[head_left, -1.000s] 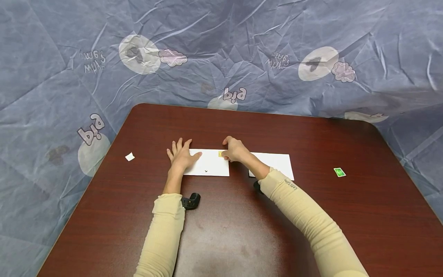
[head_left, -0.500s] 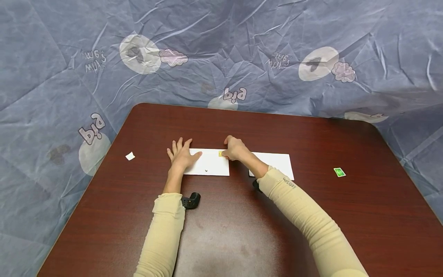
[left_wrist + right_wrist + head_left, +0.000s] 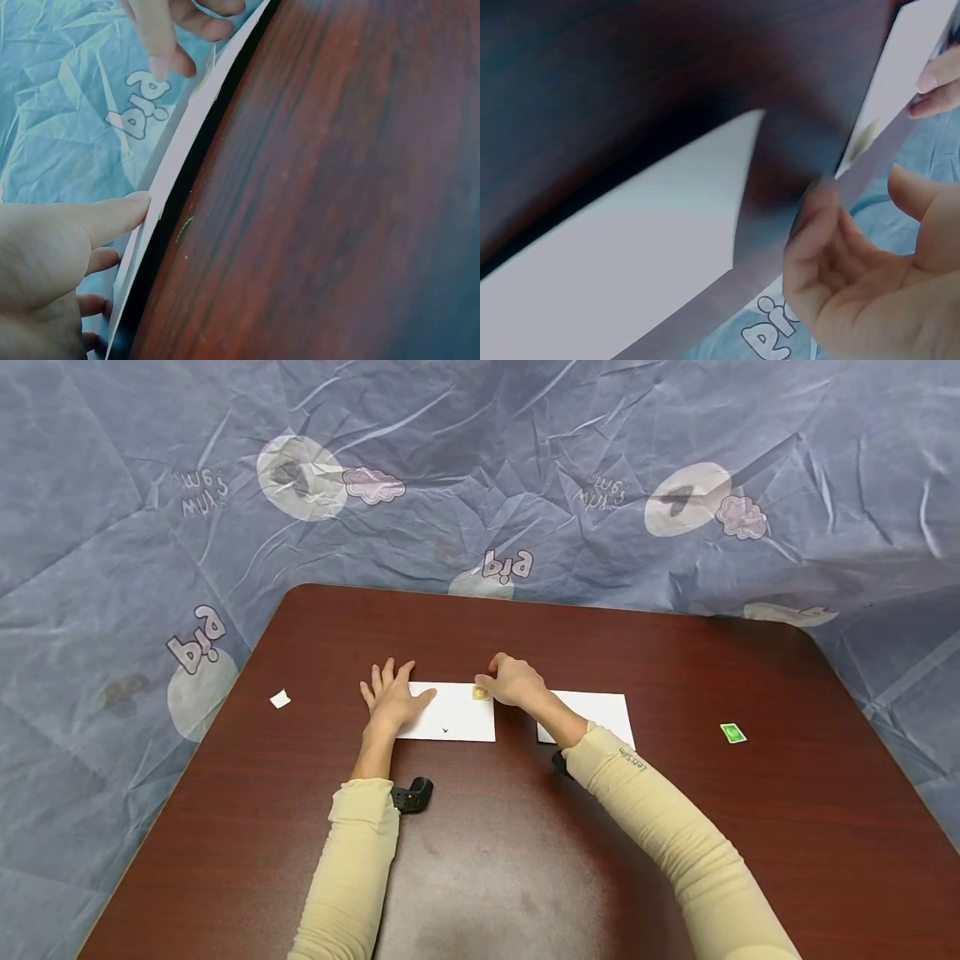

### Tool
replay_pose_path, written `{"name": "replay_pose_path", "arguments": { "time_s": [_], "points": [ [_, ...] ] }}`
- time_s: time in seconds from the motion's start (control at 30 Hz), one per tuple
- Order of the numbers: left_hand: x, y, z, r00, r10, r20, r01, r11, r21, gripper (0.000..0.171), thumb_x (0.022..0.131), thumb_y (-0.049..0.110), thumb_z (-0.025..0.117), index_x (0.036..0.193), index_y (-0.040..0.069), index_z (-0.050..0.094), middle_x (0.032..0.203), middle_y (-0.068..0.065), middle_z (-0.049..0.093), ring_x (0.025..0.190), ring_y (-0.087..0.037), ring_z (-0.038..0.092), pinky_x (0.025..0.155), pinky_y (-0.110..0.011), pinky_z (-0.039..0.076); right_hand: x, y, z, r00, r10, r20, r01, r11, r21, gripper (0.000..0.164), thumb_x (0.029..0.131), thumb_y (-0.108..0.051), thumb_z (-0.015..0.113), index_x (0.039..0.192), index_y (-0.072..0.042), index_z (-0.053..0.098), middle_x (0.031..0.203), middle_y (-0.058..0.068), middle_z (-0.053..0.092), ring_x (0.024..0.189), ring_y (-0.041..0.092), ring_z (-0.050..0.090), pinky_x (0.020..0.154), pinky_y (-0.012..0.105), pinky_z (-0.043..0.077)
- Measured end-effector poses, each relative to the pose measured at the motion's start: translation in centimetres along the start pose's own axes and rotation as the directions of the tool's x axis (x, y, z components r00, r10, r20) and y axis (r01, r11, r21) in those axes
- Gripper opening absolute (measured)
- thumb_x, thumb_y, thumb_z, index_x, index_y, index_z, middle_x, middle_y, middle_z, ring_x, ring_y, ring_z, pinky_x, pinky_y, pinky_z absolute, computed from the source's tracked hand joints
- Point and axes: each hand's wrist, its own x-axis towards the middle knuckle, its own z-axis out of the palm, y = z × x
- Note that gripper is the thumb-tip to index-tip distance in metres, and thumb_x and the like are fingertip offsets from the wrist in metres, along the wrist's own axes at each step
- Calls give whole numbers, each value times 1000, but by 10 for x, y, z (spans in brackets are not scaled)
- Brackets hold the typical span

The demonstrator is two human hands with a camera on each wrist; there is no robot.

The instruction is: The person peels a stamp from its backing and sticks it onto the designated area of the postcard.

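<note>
The empty right hand (image 3: 513, 683) now uncovers the yellow sticker (image 3: 481, 692), seemingly placed. The left hand (image 3: 392, 703) rests spread on the white paper (image 3: 454, 717).

Pale glare on the near tabletop (image 3: 491, 868)

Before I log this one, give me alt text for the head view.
A person's spread left hand rests on a white sheet; the right hand is beside a small yellow piece near the sheet's far right corner. A second sheet and a small green piece lie farther right on the brown table.
</note>
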Motion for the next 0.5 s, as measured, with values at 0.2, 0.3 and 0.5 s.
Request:
{"name": "replay_pose_path", "arguments": {
  "time_s": [0.2,0.3,0.5],
  "points": [
    [2,-2,0,1000,-6,7,6,1000,8,68,95,41,56,150,13,27,157,-17,3,142,-36,-11,108,-55,-12,5,4,8,1000,-28,-10,26,987,-159,62,98,-49,46,146,-11,34,144,19,31,130,37,30,101,50,32],
    [3,-3,0,1000,-7,5,7,1000,9,68,95,41,56,150,13,27,157,-17,4,142,-36,-11,108,-56,-12,8,7,14,999,-31,16,34,969,-246,70,97,-56,39,151,-14,21,152,19,17,136,38,20,106,51,23],
    [3,-2,0,1000,-4,1,4,1000,9,68,95,40,56,150,12,27,157,-18,4,142,-37,-11,108,-56,-11,13,11,23,999,-1,33,11,952,-305,75,97,-61,29,154,-16,10,156,17,5,140,38,9,110,51,14]
  ]
}}
